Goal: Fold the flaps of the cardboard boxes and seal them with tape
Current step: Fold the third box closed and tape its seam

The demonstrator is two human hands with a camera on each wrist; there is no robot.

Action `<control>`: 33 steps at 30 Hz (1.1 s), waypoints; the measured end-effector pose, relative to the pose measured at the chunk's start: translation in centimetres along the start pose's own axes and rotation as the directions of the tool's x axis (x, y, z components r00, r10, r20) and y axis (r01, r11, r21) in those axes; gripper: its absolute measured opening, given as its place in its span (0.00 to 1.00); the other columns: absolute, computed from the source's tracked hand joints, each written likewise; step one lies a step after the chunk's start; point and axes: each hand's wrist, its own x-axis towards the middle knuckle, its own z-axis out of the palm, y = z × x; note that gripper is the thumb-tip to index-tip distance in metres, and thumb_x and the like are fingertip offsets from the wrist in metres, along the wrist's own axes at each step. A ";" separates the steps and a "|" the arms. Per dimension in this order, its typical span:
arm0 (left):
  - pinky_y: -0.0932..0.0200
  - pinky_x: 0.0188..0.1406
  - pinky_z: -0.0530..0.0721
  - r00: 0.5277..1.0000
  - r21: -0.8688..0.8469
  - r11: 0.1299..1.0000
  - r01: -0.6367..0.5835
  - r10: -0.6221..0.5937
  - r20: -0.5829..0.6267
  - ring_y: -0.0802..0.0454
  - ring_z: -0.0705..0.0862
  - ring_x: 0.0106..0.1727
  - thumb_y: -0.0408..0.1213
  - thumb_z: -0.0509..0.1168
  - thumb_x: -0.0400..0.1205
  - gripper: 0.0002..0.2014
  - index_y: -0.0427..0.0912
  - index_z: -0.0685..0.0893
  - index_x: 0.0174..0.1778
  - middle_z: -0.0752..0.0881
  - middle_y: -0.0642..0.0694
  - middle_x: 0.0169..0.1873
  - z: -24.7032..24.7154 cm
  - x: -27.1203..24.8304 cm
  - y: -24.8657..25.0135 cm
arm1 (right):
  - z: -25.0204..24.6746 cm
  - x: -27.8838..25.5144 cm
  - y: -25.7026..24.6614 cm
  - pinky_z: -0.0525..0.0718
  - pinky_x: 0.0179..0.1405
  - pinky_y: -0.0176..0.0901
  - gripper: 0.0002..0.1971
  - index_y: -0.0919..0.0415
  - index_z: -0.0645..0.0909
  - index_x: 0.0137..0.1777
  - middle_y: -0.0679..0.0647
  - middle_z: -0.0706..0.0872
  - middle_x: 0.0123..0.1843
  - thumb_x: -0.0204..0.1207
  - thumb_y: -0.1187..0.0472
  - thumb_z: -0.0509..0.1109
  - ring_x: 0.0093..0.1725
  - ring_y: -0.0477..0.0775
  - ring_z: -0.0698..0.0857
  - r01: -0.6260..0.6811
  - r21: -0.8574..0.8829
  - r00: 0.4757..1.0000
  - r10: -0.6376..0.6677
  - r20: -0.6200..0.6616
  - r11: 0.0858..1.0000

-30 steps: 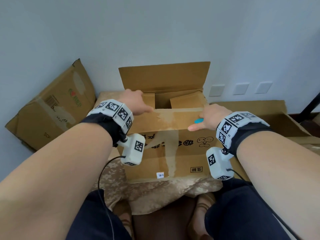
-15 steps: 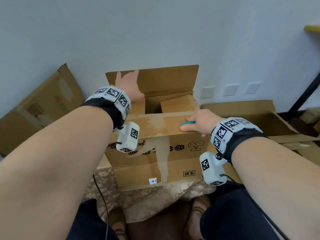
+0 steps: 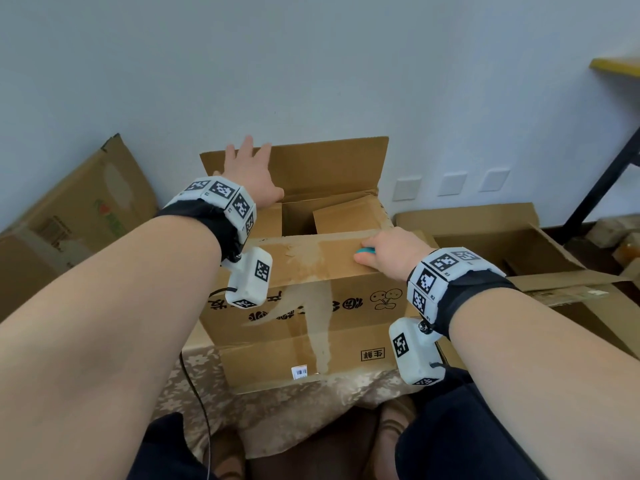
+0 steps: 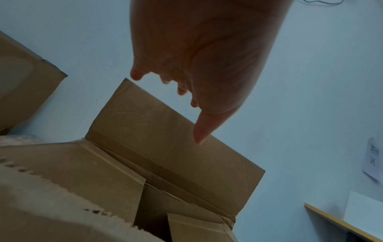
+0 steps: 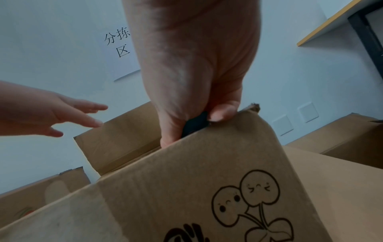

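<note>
The step in hand appears to be flap folding: the cardboard box (image 3: pixel 304 306) sits at the centre of the head view, its near flap (image 3: pixel 311 258) already lies flat, and its far flap (image 3: pixel 322 164) stands upright against the wall in the upper centre. At the left of the frame, the left arm extends forward and upward, and the left hand (image 3: pixel 247 171) rests over the upper left corner of the far flap with fingers straight and spread, holding nothing; the left wrist view shows the fingertips at the flap's top edge, though contact cannot be confirmed. The next move probably calls for pulling this flap toward the person and down onto the near flap. At the right of centre, the right hand (image 3: pixel 388 252) presses the near flap down, fingers curled around a small teal object (image 3: pixel 365 251), possibly a tape tool. No tape is visibly applied yet.
</note>
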 end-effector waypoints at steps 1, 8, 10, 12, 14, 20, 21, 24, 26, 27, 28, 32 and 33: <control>0.31 0.77 0.59 1.000 0.009 1.000 0.004 -0.004 -0.015 0.37 0.43 0.83 0.45 0.66 0.79 0.41 0.48 0.49 0.83 0.47 0.45 0.83 -0.1 0.1 0.0 | 0.1 0.0 0.0 0.80 0.62 0.51 0.25 0.61 0.79 0.68 0.60 0.84 0.62 0.85 0.44 0.52 0.61 0.60 0.81 -0.001 0.001 1.000 0.001 -0.001 1.000; 0.39 0.79 0.52 0.999 -0.024 1.000 0.011 -0.010 0.045 0.36 0.54 0.81 0.42 0.64 0.82 0.39 0.41 0.49 0.83 0.67 0.38 0.77 -0.7 -0.1 0.7 | 0.3 0.4 -0.1 0.80 0.62 0.52 0.24 0.62 0.77 0.68 0.60 0.83 0.63 0.86 0.45 0.51 0.61 0.60 0.81 -0.011 -0.002 1.000 0.011 0.005 1.000; 0.35 0.79 0.56 1.000 0.002 1.000 -0.013 0.013 0.002 0.36 0.50 0.82 0.44 0.64 0.80 0.39 0.43 0.50 0.83 0.59 0.40 0.81 -0.6 0.5 0.4 | 0.4 0.6 0.0 0.81 0.61 0.52 0.24 0.61 0.78 0.67 0.59 0.84 0.61 0.85 0.44 0.52 0.60 0.60 0.82 -0.022 0.025 1.000 0.022 -0.006 0.999; 0.32 0.77 0.58 1.000 0.000 1.000 -0.008 0.008 -0.020 0.36 0.44 0.82 0.45 0.65 0.80 0.40 0.45 0.50 0.83 0.51 0.43 0.83 -0.6 0.8 0.3 | 0.6 0.8 0.0 0.82 0.59 0.51 0.24 0.60 0.79 0.66 0.59 0.85 0.60 0.84 0.44 0.53 0.58 0.59 0.83 -0.027 0.039 0.999 0.028 -0.017 0.999; 0.35 0.79 0.56 1.000 0.016 1.000 -0.014 0.014 0.004 0.34 0.44 0.82 0.45 0.64 0.81 0.40 0.44 0.49 0.83 0.49 0.43 0.83 -0.8 0.8 0.4 | 0.6 0.9 0.0 0.82 0.59 0.51 0.24 0.61 0.79 0.65 0.59 0.85 0.59 0.84 0.44 0.53 0.57 0.59 0.83 -0.030 0.041 0.999 0.031 -0.013 0.999; 0.39 0.76 0.60 1.000 -0.028 1.000 0.003 -0.002 0.021 0.36 0.54 0.81 0.43 0.64 0.81 0.37 0.41 0.53 0.82 0.68 0.37 0.76 -0.7 0.7 0.1 | 0.7 1.1 0.1 0.82 0.55 0.49 0.23 0.61 0.78 0.65 0.59 0.85 0.57 0.84 0.43 0.54 0.55 0.59 0.83 -0.035 0.047 0.999 0.035 -0.017 0.998; 0.39 0.76 0.60 1.000 -0.011 1.000 0.002 -0.002 -0.001 0.35 0.53 0.81 0.44 0.64 0.81 0.37 0.41 0.53 0.82 0.65 0.38 0.77 -0.6 0.8 -0.1 | 0.7 1.1 0.1 0.82 0.55 0.49 0.23 0.60 0.78 0.65 0.59 0.85 0.57 0.84 0.43 0.54 0.55 0.59 0.83 -0.037 0.046 0.999 0.038 -0.014 0.998; 0.38 0.77 0.60 0.999 0.017 1.000 0.007 -0.006 -0.037 0.35 0.50 0.81 0.45 0.64 0.81 0.37 0.41 0.54 0.83 0.57 0.40 0.81 -0.6 1.3 -0.5 | 0.5 1.3 0.0 0.83 0.56 0.51 0.24 0.61 0.77 0.67 0.60 0.84 0.57 0.84 0.43 0.54 0.55 0.60 0.83 -0.049 0.026 0.999 0.049 0.006 0.998; 0.38 0.76 0.61 1.000 0.015 1.000 0.017 -0.017 -0.004 0.35 0.54 0.81 0.44 0.64 0.81 0.37 0.40 0.55 0.82 0.62 0.39 0.79 -0.5 1.4 -0.6 | 0.3 1.4 -0.1 0.83 0.58 0.52 0.25 0.61 0.76 0.68 0.60 0.84 0.58 0.84 0.43 0.54 0.56 0.60 0.83 -0.055 0.006 0.998 0.055 0.010 0.998; 0.39 0.76 0.61 1.000 0.015 1.000 0.027 -0.027 0.015 0.35 0.56 0.80 0.44 0.64 0.81 0.37 0.40 0.55 0.82 0.66 0.38 0.77 -0.5 1.3 -0.6 | 0.2 1.5 -0.2 0.83 0.58 0.52 0.25 0.61 0.76 0.68 0.60 0.84 0.58 0.84 0.43 0.55 0.56 0.60 0.83 -0.057 0.000 0.998 0.057 0.010 0.998; 0.39 0.77 0.59 0.999 0.013 0.999 0.036 -0.036 0.031 0.35 0.56 0.80 0.44 0.65 0.81 0.37 0.39 0.54 0.82 0.67 0.37 0.77 -0.4 1.2 -0.5 | 0.1 1.5 -0.2 0.83 0.57 0.51 0.25 0.61 0.77 0.68 0.60 0.85 0.58 0.84 0.43 0.55 0.56 0.60 0.84 -0.059 -0.004 0.998 0.059 0.009 0.998; 0.39 0.79 0.55 0.999 0.038 0.999 0.038 -0.037 -0.025 0.35 0.47 0.82 0.45 0.66 0.80 0.40 0.42 0.51 0.83 0.53 0.40 0.82 0.1 1.6 -0.5 | 0.0 1.8 -0.1 0.83 0.52 0.48 0.24 0.62 0.80 0.63 0.59 0.85 0.55 0.83 0.42 0.56 0.54 0.59 0.84 -0.063 -0.012 0.998 0.064 0.018 0.998; 0.38 0.79 0.55 0.998 0.036 0.998 0.050 -0.048 -0.049 0.35 0.45 0.82 0.45 0.66 0.80 0.40 0.43 0.50 0.83 0.49 0.42 0.83 0.1 1.7 -0.6 | 0.0 1.9 0.0 0.82 0.50 0.48 0.24 0.62 0.81 0.62 0.59 0.85 0.54 0.83 0.42 0.57 0.53 0.59 0.84 -0.065 -0.009 0.998 0.065 0.017 0.998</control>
